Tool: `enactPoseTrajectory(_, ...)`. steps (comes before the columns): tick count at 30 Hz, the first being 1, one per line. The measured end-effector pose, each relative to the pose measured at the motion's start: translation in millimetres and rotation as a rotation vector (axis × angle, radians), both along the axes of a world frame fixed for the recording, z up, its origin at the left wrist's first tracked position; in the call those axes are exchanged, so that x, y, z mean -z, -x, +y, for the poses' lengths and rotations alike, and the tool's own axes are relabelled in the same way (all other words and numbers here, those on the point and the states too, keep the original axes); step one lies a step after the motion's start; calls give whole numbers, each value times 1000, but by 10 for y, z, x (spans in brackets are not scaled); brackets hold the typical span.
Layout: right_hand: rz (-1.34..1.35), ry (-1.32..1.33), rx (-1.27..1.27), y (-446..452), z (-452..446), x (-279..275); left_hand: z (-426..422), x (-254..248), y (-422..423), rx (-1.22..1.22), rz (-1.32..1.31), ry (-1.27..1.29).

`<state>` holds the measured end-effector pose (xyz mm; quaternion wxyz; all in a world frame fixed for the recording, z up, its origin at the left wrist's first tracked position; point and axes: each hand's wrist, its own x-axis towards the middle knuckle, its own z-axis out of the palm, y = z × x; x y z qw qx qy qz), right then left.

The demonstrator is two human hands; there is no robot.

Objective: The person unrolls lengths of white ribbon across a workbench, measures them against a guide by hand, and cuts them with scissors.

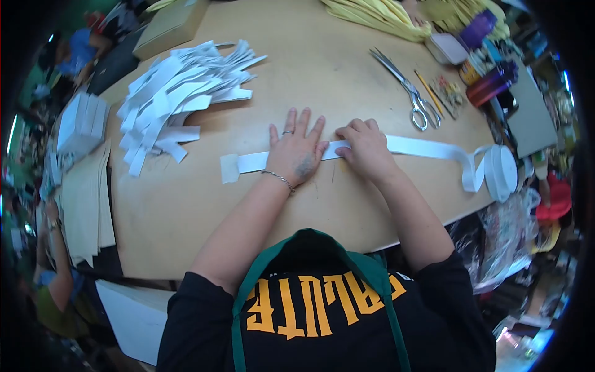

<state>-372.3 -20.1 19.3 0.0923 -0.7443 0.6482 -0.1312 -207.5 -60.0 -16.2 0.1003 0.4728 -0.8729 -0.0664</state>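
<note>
A white elastic-like band [421,147] runs across the table, from a pale square patch [229,169] at its left end to its roll [501,173] at the right. My left hand [294,149] lies flat on the band with its fingers spread, wearing a ring and a bracelet. Just to the right, my right hand [365,147] has its fingers curled, with thumb and fingers gripping the band at its edge. Part of the band is hidden under both hands. Beyond my right hand lie metal scissors [407,90], their blades pointing away.
A heap of cut white strips [180,93] lies at the far left. A pencil [429,93], a purple bottle [493,84] and a box [449,49] are at the right. Yellow fabric [378,18] lies at the back, near another person's hand. A cardboard box [170,28] stands at the back left.
</note>
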Motion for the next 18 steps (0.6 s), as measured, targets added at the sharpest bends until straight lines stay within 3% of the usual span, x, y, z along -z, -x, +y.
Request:
enactPoseTrajectory(11,141,-381,37,-95,-279,-209,16,-14,-21,-13,67,-56)
enactPoseTrajectory(14,97,-292,1,-91,-240,-155,19,5,-25,-15,99,-62)
enactPoseTrajectory(18,109,-174,38,-126,-113,-125,46,100,-96,121,324,127)
